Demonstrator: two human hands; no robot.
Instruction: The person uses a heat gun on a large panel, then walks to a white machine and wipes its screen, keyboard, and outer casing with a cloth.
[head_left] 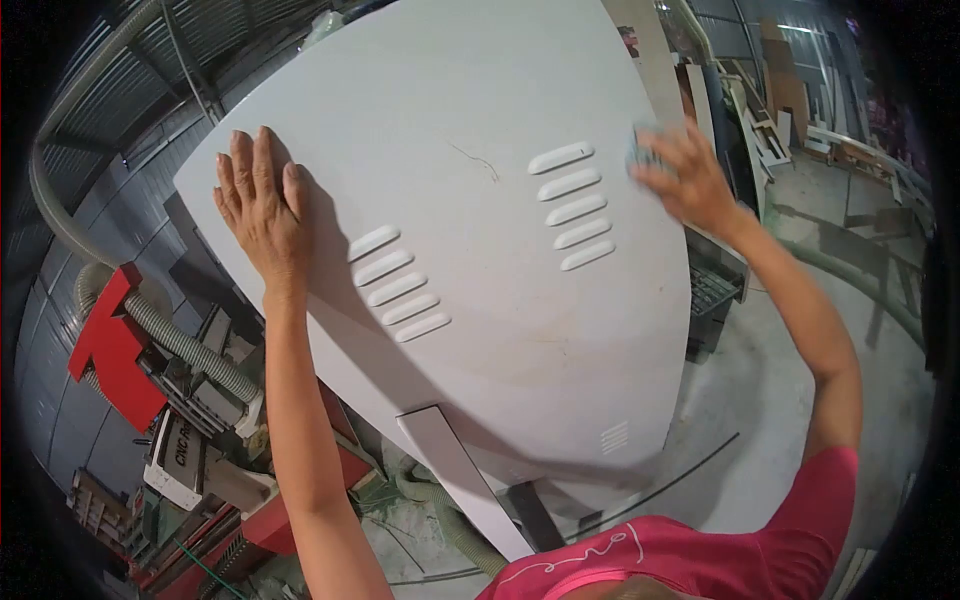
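Note:
A large white panel (pixel 430 90) with two rows of raised louvre-like slots fills the middle of the view. My left hand (pixel 262 205) lies flat on its left side, fingers stretched out, left of the lower row of slots (pixel 397 283). At the panel's right edge, my right hand (pixel 697 185) is smeared by motion. Its fingers are closed around a small bluish-grey pad (pixel 640 148), whose exact kind is too blurred to make out. The upper row of slots (pixel 574 207) is just left of that hand. A thin dark line (pixel 475 160) marks the surface between the rows.
A red machine (pixel 125 350) with a grey ribbed hose (pixel 190 350) stands at the left. Below the panel is a white board (pixel 465 480) set at a slant. A dark crate (pixel 712 295) sits under the right edge. Boards (pixel 785 85) lean at the back right.

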